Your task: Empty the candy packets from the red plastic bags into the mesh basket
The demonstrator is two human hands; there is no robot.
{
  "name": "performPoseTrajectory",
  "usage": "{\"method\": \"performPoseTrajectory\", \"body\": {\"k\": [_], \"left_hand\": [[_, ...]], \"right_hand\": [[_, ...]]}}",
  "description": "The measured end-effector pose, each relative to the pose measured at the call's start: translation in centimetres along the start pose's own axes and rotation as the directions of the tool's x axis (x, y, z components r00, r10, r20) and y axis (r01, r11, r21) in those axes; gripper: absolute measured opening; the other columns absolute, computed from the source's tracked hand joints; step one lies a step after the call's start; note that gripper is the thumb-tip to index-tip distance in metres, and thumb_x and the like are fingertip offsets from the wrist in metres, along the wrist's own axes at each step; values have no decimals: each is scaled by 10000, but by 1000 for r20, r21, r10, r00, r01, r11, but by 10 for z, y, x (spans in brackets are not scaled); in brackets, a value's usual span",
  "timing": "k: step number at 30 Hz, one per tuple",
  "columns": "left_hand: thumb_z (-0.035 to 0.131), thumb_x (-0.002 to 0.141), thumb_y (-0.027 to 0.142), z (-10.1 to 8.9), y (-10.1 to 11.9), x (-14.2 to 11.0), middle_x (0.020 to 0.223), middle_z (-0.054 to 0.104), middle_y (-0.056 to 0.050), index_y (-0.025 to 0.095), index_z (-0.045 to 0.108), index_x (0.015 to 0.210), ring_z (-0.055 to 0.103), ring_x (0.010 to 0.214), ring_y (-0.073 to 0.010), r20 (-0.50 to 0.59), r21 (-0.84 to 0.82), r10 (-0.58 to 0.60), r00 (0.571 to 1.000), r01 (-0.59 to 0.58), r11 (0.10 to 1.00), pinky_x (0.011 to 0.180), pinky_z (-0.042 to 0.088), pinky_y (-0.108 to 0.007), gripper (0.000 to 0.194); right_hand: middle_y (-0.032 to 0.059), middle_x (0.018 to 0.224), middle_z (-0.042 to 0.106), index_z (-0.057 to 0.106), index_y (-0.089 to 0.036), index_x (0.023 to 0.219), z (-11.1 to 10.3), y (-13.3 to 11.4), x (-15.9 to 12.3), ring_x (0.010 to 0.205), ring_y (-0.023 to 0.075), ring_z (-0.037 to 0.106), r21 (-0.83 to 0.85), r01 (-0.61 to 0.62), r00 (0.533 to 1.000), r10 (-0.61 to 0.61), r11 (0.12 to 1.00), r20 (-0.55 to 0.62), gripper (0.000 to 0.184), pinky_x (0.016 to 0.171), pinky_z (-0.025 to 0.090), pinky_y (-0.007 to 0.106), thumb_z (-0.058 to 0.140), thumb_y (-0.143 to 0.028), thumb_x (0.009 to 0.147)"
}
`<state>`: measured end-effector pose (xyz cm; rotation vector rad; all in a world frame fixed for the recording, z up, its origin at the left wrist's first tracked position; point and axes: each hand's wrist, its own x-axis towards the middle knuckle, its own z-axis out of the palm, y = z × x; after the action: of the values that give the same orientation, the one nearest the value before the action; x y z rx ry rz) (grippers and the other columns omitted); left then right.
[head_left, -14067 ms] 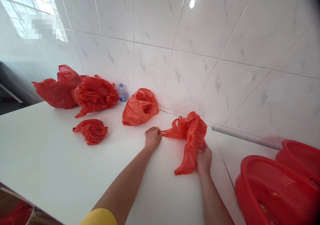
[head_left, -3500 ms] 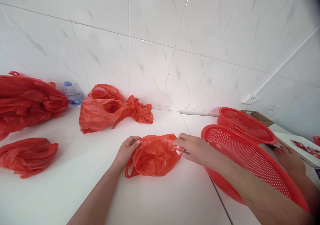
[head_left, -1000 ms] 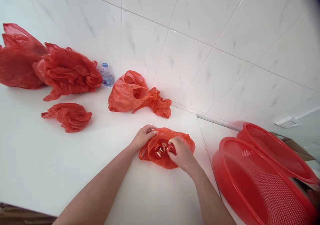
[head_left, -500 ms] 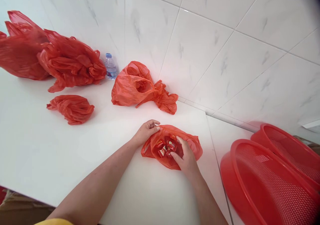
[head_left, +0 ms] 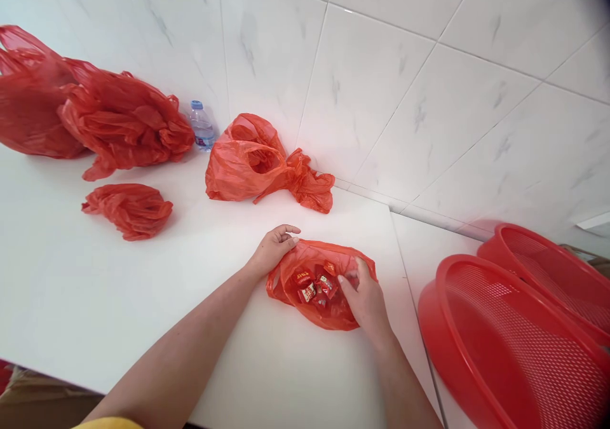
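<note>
Holding a crinkled plastic bag [head_left: 328, 318]

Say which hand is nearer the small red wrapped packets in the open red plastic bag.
Right. The right hand is just right of the packets, over the mouth of the bag; the left hand is farther off, at the bag's far-left edge.

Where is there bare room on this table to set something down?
Widest bare patch: the white table between the crumpled red bag and the left forearm. Another: between that and the right forearm, below the open red bag. Crowded: the left stretch along the tiled wall, with larger red bags and a bottle, and the right side, with red baskets.
</note>
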<state>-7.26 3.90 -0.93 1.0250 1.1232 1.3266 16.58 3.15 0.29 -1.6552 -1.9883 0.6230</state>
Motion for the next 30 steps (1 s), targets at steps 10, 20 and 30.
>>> {"method": "performPoseTrajectory", "body": {"k": [10,20,30], "left_hand": [[634,730,399,1,1,-3,674,492,39,176,577,979,468,564,-82,-11,31,22,1000,-22,999,542,383,-213,339],[616,735,388,3,4,-4,686,490,33,183,575,978,463,570,-89,-6,55,3,1000,-3,998,544,387,-217,321],[616,737,388,1,0,-2,710,499,26,182,581,980,474,594,-91,-3,68,11,1000,-11,998,563,404,-220,321]], "right_hand": [[18,860,652,532,-244,1196,-1,-4,-3,757,190,608,23,14,1000,-13,1000,-28,388,691,485,339,452,-367,837],[20,944,643,590,-269,1088,-1,-24,-17,805,194,594,28,156,985,-158,987,65,386,721,502,343,605,-451,747],[12,928,637,547,-274,1074,-2,-10,-8,788,196,603,-83,66,998,-67,994,-6,306,693,482,348,478,-277,776]]}}
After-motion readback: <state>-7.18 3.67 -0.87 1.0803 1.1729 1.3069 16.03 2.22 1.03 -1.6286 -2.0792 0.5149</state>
